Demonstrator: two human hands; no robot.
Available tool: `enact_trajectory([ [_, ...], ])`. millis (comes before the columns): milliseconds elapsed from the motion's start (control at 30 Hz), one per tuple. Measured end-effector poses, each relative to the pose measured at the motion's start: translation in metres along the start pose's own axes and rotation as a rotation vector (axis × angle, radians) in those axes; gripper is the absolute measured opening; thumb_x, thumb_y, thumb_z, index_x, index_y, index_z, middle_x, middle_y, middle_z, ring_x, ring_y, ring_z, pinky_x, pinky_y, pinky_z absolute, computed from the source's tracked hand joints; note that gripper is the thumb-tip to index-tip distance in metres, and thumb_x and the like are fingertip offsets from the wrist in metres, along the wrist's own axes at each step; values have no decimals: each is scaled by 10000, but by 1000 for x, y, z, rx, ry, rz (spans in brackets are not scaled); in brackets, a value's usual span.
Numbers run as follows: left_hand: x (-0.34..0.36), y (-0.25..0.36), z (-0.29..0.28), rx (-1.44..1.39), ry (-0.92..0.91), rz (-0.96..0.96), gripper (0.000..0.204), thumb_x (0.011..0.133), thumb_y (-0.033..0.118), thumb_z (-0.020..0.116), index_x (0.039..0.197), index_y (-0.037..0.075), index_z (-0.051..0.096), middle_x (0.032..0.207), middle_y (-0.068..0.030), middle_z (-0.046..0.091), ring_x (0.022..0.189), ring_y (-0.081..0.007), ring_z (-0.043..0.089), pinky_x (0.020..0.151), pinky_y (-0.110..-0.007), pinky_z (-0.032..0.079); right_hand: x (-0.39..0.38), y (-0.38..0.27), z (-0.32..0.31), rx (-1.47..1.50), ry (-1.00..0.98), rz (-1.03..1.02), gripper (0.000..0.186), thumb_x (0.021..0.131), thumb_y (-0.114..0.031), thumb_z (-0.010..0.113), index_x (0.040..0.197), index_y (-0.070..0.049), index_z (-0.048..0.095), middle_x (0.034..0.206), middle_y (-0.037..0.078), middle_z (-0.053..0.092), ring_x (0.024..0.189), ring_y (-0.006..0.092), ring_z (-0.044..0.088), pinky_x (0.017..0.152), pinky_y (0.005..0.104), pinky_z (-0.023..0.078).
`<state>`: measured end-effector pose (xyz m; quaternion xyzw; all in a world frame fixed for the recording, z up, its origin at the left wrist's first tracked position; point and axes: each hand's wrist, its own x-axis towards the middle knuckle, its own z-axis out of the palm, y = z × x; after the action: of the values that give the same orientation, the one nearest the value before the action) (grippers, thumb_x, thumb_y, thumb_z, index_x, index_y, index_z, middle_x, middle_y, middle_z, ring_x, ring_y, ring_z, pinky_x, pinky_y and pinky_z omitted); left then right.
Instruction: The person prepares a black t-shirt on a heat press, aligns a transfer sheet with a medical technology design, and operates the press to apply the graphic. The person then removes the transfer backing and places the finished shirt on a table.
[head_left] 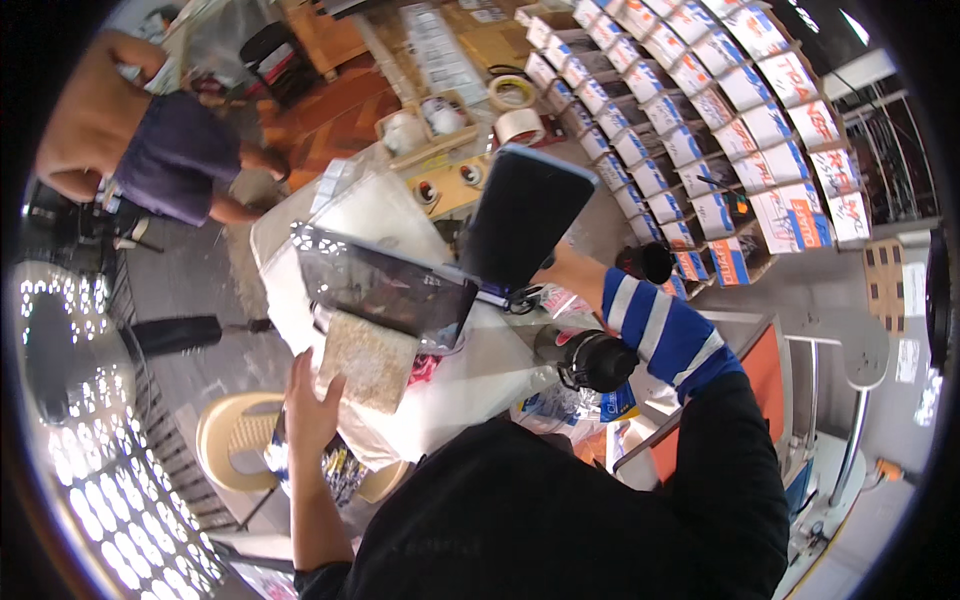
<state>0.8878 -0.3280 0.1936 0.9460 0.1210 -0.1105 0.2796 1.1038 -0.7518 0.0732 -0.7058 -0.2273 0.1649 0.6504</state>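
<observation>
While hands (312, 398) (556, 267) are apart, dark panel (395, 288) between

A: State the carrier.
B: A table (400, 212), draped in white sheeting (470, 385).
A: Centre?
B: One dark-screened tablet (385, 285), lying screen up, slantwise.
A: Toward the near-left edge?
B: A beige, rough-faced block (366, 364) at the tablet's near side; a red-and-white wrapper (425, 369), partly hidden, just right of the block.
A: Right edge?
B: A black bottle (597, 359); its footing cannot be confirmed.
</observation>
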Motion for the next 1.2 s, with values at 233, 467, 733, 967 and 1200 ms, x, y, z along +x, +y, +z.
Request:
enact_trajectory([
  [233,4,44,-34,20,-74,-26,756,908,479,725,1439,-6,493,1534,-264,442,1413,-446,427,1175,-510,341,9,-56,-1,-807,-127,-402,396,987,-185,669,1366,-85,611,1358,115,622,1264,284,584,1101,407,457],
  [467,14,136,19,616,-140,-77,1092,737,629,822,1460,-93,436,1596,-342,305,1454,-545,328,1183,-640,277,-15,-87,-6,-694,24,161,360,895,-161,735,1232,-43,687,1103,187,742,909,301,737,832,401,568],
  [733,39,87,63,376,-140,-249,1483,547,732,884,1555,-129,219,1656,-362,101,1530,-508,191,1191,-690,219,-147,-123,-43,-680,417,21,324,877,-173,761,1147,-1,712,1012,175,721,835,274,734,754,354,580],
  [967,31,104,58,258,-58,-223,1324,557,488,975,1498,-148,294,1569,-388,256,1443,-550,319,1158,-685,294,-311,-155,-22,-461,867,173,269,929,-127,729,1157,14,708,1013,165,736,878,240,735,793,344,587],
  [1200,27,86,51,221,27,-163,1099,591,449,955,1361,-160,461,1413,-412,465,1318,-533,496,1094,-555,445,-380,-140,-5,-486,960,243,244,911,-122,740,1112,12,716,991,166,737,880,261,738,777,345,588],
])
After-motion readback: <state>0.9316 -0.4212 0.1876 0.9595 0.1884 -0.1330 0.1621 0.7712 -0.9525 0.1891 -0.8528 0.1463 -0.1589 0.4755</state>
